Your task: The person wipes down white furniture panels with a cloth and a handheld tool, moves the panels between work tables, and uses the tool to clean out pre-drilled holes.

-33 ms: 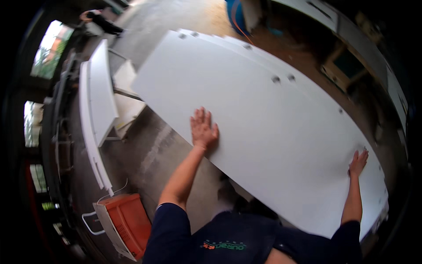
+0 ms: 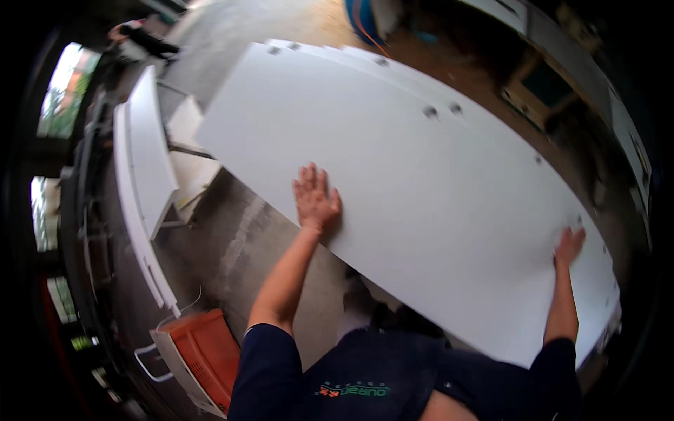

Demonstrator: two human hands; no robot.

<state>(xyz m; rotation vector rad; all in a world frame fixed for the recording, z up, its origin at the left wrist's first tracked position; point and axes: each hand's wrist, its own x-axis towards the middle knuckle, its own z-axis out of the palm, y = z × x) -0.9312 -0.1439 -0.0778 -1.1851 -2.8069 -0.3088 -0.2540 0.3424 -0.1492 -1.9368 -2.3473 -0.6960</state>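
A large white panel lies in front of me, running from far left to near right. Dark round holes dot its far side, and edges of other white panels show along that side, as in a stack. My left hand rests palm down near the panel's close edge, its fingers spread. Toward the right end, my right hand lies on the same surface near the far edge. Its fingers look slightly bent and a little blurred, and I see nothing held in it.
Long white boards lie on a stand at the left. An orange crate-like box sits at the lower left. Behind the panel stand a blue drum and a wooden box. Another person is at the far left.
The whole scene has shifted slightly up and left in the view. My right hand's fingers look more bent than before; my left hand stays flat on the panel.
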